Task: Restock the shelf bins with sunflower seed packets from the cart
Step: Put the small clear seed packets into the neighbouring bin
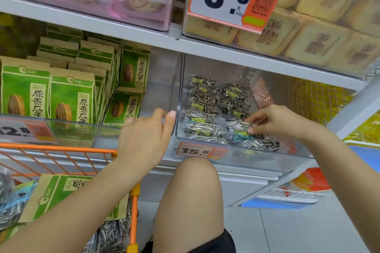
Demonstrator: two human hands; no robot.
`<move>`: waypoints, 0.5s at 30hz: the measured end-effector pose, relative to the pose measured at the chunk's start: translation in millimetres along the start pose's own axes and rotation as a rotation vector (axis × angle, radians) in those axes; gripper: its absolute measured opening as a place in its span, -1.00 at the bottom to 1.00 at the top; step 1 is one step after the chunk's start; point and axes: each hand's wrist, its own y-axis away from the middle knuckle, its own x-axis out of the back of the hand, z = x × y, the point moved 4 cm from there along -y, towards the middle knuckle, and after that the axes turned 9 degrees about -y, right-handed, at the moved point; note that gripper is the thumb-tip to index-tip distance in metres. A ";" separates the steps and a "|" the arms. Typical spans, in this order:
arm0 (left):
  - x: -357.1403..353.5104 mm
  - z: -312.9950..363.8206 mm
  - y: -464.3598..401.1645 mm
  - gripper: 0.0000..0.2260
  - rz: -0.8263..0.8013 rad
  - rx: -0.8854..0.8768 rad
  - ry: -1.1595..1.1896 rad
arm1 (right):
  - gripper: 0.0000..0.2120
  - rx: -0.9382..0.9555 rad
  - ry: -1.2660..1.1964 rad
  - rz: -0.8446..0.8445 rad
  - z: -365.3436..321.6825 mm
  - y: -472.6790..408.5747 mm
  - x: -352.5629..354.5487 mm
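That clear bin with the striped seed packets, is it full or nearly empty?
Partly full. The clear bin holds striped seed packets low across its floor, with bare wall showing well above them.

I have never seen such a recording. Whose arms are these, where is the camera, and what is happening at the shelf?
No machine here: a person's bare arms, filmed by one camera worn on the head, looking down. The left hand rests on the edge of the clear plastic shelf bin. The right hand pinches a transparent striped sunflower seed packet inside that bin, among others like it. Tall green paper seed bags fill the neighbouring bin. The orange wire cart, lower left, holds more stock.
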 end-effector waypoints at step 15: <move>1.2 1.3 1.4 -0.54 0.011 -0.002 0.006 | -0.68 -0.026 -0.275 0.086 31.6 12.4 -10.0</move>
